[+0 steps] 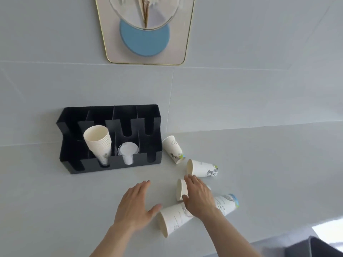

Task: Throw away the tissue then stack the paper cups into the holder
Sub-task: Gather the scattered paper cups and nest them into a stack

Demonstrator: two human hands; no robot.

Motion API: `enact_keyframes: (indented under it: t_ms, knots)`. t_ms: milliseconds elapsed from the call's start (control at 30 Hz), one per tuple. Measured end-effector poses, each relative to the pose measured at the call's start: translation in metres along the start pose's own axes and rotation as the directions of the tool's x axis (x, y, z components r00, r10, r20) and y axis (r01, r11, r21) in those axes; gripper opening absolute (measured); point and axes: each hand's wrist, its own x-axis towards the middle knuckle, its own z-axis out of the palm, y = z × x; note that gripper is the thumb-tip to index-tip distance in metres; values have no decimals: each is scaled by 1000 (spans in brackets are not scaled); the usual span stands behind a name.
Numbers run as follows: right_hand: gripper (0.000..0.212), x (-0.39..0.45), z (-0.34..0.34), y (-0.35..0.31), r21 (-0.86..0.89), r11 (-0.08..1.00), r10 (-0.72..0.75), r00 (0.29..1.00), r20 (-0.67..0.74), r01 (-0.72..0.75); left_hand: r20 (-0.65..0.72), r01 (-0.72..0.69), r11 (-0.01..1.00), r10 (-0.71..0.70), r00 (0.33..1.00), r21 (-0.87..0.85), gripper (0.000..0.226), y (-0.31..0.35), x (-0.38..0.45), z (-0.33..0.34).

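Left hand (134,204) flat and open over the worktop (55,201), holding nothing. Right hand (199,195) spread open across a fallen paper cup (181,190), not closed on it. Four more cups lie around; nearest cup (174,219) by the left thumb. Black holder (111,166) carries a cup stack (99,143).

Soft, even daylight fills the scene, bright without harshness. The hands throw only faint, diffuse shadows on the pale counter (55,201). A blown-out white patch glares at the lower right edge. Wide-angle bending curves the wall seams (259,69) near the borders. Fingertips and the framed picture (144,34) look slightly blurred.
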Motion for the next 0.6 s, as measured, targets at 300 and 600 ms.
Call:
enact_keyframes:
  t_ms: [300,600]
  knots:
    - [66,25,23,45,8,996,-92,994,65,92,332,146,989,-135,933,-7,137,32,2,54]
    - [73,59,46,36,20,975,-223,965,140,223,299,255,964,-224,928,-70,78,22,-2,43]
